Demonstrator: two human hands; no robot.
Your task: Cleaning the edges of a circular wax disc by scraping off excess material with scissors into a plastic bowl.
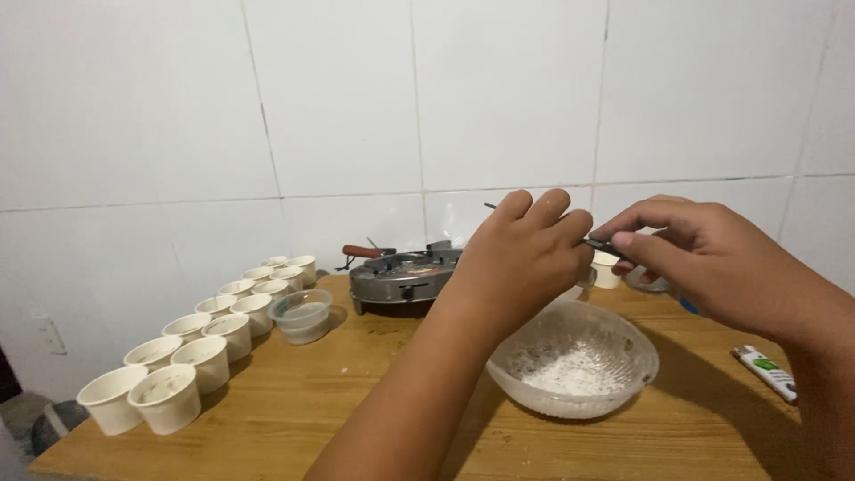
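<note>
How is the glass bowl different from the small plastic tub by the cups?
The glass bowl is wider, textured and holds white powder; the plastic tub is smaller and smooth, its contents unclear. The bowl sits under both hands; the tub stands beside the paper cups. Both are see-through, upright and open on the wooden table.

My left hand hides most of the thin dark tool; I can't identify it. Tabletop cropped at bottom.

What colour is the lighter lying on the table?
The lighter is white with green markings, seen in the head view.
</note>
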